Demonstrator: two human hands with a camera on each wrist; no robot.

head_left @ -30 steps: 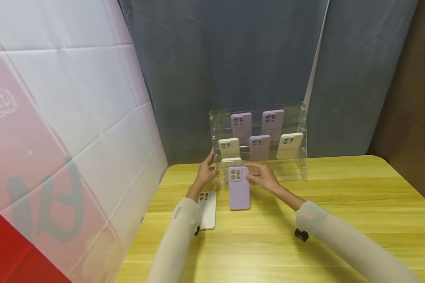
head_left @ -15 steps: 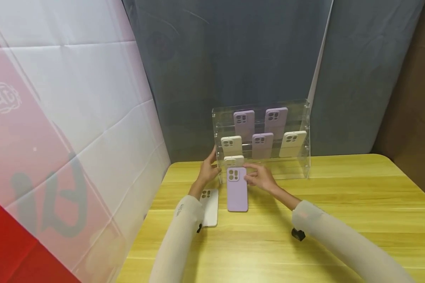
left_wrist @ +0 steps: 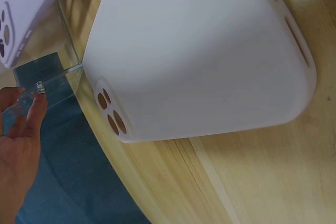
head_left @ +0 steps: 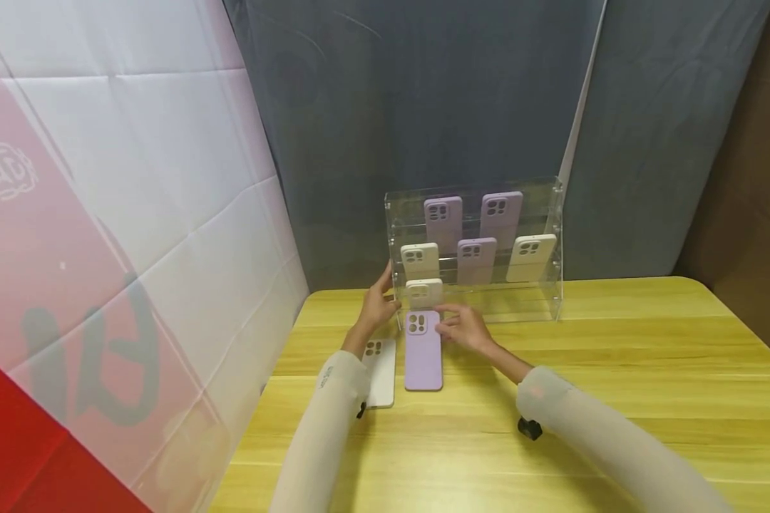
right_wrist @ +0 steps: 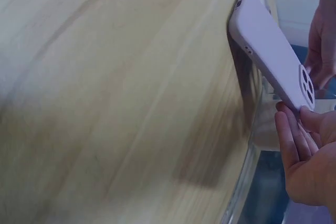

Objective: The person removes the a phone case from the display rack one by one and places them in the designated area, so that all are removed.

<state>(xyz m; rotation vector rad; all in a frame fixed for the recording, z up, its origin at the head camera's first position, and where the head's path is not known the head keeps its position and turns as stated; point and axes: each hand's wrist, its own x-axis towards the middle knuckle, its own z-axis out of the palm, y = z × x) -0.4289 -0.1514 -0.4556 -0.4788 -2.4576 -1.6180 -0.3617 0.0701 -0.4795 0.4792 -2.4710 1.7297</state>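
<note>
A pale purple phone case point(head_left: 423, 362) stands tilted in front of the clear acrylic display stand point(head_left: 526, 305). My right hand point(head_left: 467, 329) pinches its upper right edge, near the camera cutouts. In the right wrist view the purple case point(right_wrist: 273, 51) slants up from the table, thumb on its back and fingers behind. My left hand point(head_left: 375, 310) grips the stand's left side panel, with fingers round the clear edge in the left wrist view. Below that wrist, a white phone case point(head_left: 382, 374) lies flat on the table. A white case point(head_left: 425, 292) sits in the stand's lower left.
Higher on the stand, purple cases point(head_left: 500, 219) fill the top tier. The middle tier bears a cream case point(head_left: 420, 261), a purple case point(head_left: 477, 261) and another cream case point(head_left: 531, 256). A grey curtain point(head_left: 462, 92) hangs behind the wooden table point(head_left: 590, 420).
My right hand has drawn the purple case slightly left and down, away from the stand, uncovering more of the white case behind it. The left hand keeps its grip on the panel.
</note>
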